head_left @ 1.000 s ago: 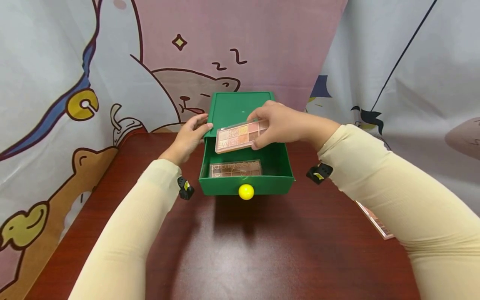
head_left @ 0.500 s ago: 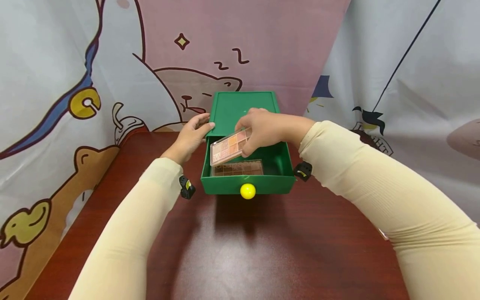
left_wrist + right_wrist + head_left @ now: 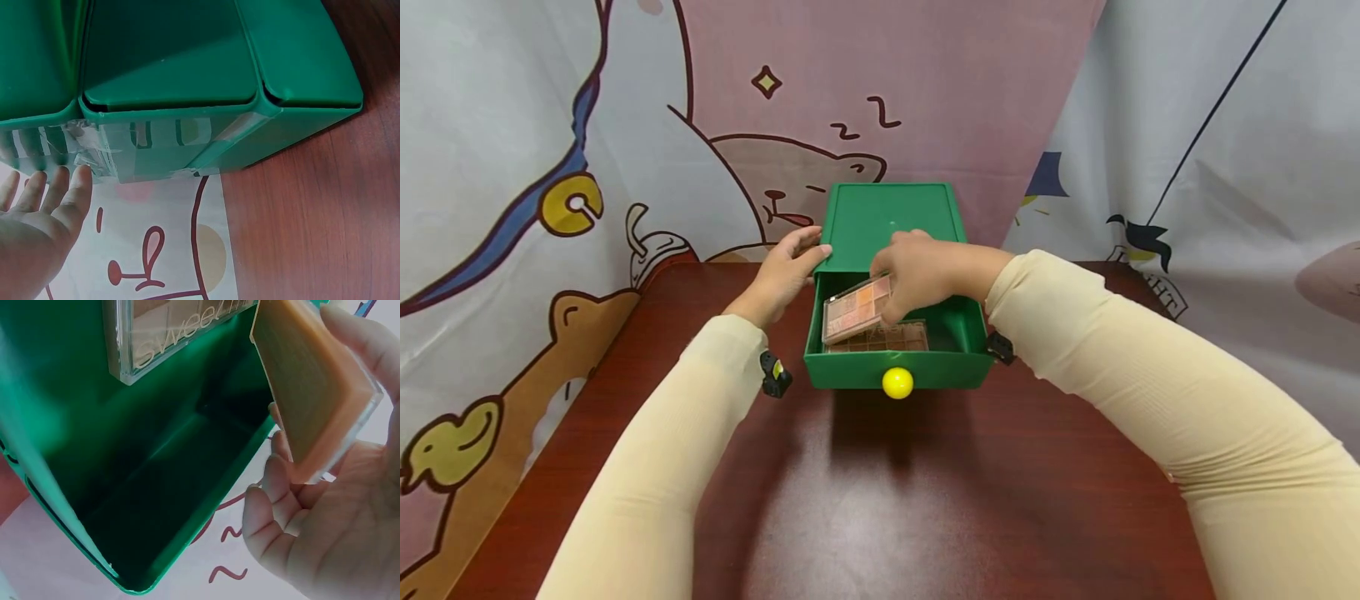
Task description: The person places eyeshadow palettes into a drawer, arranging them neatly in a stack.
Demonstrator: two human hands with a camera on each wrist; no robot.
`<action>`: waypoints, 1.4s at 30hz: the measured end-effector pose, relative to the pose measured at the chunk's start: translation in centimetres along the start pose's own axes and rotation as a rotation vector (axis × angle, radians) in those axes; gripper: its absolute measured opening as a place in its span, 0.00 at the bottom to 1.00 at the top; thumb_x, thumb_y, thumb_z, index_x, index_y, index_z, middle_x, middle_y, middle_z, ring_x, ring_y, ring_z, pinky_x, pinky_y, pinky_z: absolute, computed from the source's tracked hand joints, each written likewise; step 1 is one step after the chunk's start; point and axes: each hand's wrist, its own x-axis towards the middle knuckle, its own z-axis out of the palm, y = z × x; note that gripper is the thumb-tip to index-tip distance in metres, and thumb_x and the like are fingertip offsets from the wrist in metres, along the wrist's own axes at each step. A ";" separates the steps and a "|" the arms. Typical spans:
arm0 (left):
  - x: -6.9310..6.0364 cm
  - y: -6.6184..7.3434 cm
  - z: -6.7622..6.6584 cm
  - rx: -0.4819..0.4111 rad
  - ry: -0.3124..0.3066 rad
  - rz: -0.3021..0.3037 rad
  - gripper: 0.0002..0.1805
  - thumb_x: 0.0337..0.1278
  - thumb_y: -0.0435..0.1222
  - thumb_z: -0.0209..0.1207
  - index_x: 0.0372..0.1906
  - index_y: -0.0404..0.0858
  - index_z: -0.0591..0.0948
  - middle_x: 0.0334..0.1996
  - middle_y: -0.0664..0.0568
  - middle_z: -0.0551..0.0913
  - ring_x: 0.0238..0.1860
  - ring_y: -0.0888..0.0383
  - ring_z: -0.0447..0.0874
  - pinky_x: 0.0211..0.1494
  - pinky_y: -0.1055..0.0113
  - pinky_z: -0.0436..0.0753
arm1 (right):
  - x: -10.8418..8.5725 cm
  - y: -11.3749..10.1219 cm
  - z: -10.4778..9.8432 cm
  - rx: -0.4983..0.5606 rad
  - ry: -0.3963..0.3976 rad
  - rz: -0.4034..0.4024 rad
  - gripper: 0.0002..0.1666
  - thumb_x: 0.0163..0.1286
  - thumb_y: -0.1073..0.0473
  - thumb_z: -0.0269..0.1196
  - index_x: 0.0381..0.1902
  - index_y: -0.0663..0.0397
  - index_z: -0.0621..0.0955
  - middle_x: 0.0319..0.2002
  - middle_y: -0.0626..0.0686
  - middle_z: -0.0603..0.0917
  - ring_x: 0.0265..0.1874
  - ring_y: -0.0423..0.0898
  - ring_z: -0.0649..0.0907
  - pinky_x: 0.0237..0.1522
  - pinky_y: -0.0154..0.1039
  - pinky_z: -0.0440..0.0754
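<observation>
My right hand [image 3: 921, 271] pinches an eyeshadow palette [image 3: 853, 312] between thumb and fingers. It is tilted inside the pulled-out green drawer [image 3: 850, 372], its left end low. A second eyeshadow palette [image 3: 910, 336] lies in the drawer, partly covered by the held one; whether the two touch I cannot tell. In the right wrist view, the held palette [image 3: 306, 387] shows its peach underside, apart from the clear-lidded palette [image 3: 187, 331]. My left hand [image 3: 782, 275] rests at the left side of the green cabinet [image 3: 887, 218]. Its fingers [image 3: 80, 194] look straight in the left wrist view.
A yellow round knob [image 3: 897, 383] sits on the drawer front. The cabinet stands on a dark red wooden table [image 3: 880, 517]. A printed cloth [image 3: 970, 92] hangs behind it. Clear tape [image 3: 234, 128] crosses the cabinet's side.
My right hand has moved down and left, bringing the palette from above the drawer into it. The left hand stays at the cabinet. My right sleeve now covers a palette at the table's right.
</observation>
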 end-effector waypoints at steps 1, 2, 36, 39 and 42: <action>0.0 0.0 0.0 0.001 -0.001 -0.001 0.31 0.71 0.46 0.51 0.74 0.47 0.59 0.72 0.51 0.60 0.69 0.51 0.63 0.64 0.51 0.70 | 0.0 0.0 0.1 -0.008 -0.003 0.002 0.39 0.58 0.49 0.67 0.67 0.54 0.72 0.57 0.60 0.71 0.52 0.55 0.66 0.50 0.46 0.69; 0.0 0.0 0.1 0.001 -0.001 -0.003 0.31 0.71 0.46 0.51 0.74 0.47 0.59 0.72 0.51 0.60 0.69 0.51 0.63 0.65 0.51 0.70 | 0.0 0.0 0.2 -0.014 -0.006 0.006 0.39 0.58 0.49 0.68 0.67 0.54 0.72 0.57 0.59 0.71 0.53 0.55 0.66 0.50 0.46 0.69; -0.1 -0.3 -0.1 -0.033 0.004 -0.010 0.32 0.71 0.47 0.52 0.75 0.46 0.59 0.73 0.51 0.59 0.69 0.52 0.62 0.65 0.53 0.71 | -5.3 16.2 3.3 0.742 0.465 0.183 0.42 0.69 0.45 0.61 0.75 0.52 0.60 0.69 0.62 0.64 0.65 0.56 0.66 0.64 0.57 0.64; -0.1 -0.3 0.0 -0.036 0.003 -0.004 0.32 0.71 0.46 0.52 0.75 0.46 0.59 0.72 0.50 0.59 0.69 0.52 0.63 0.65 0.52 0.71 | -5.5 18.1 4.8 0.755 0.494 0.227 0.44 0.69 0.43 0.60 0.75 0.51 0.58 0.70 0.63 0.63 0.66 0.57 0.66 0.64 0.58 0.63; 0.0 -0.3 0.1 -0.050 0.004 0.004 0.32 0.71 0.46 0.52 0.75 0.45 0.59 0.72 0.50 0.60 0.69 0.52 0.63 0.65 0.52 0.71 | -6.0 19.7 6.4 0.774 0.509 0.262 0.46 0.68 0.42 0.61 0.76 0.51 0.56 0.71 0.63 0.61 0.66 0.59 0.64 0.64 0.60 0.63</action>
